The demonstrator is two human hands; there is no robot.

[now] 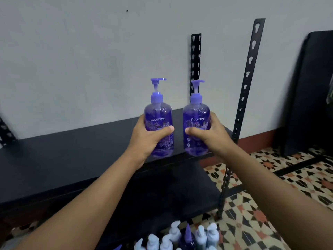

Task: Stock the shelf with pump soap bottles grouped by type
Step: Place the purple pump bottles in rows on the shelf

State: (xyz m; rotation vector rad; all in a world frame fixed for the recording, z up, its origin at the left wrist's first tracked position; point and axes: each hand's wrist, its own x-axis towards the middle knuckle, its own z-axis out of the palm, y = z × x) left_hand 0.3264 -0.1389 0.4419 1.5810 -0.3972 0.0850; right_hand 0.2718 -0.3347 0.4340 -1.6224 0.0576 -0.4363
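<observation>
Your left hand (149, 137) and right hand (212, 136) each grip a purple pump bottle, fingers wrapped behind the body and thumb pressed across the printed front.

Nearest you, at the bottom edge of the view, a cluster of pump bottles (212, 233) stands on the floor, most with pale blue tops and one with a purple top (188, 233). Just beyond them runs the lower board (171, 186) of a dark rack, and to its right lies the patterned tiled floor (270, 204).

Above that, the upper shelf board (72, 156) stretches bare to the left. The front upright (250, 69) rises just right of your right wrist, the rear upright (195, 56) directly behind the right-hand bottle. A dark panel (311, 87) leans at the far right, against the grey wall (90, 51).

The left bottle (158, 114) and right bottle (196, 114) stand upright side by side, a narrow gap between them, nozzles pointing right, over the front edge of the upper board near its right end. Whether their bases touch the board cannot be told.
</observation>
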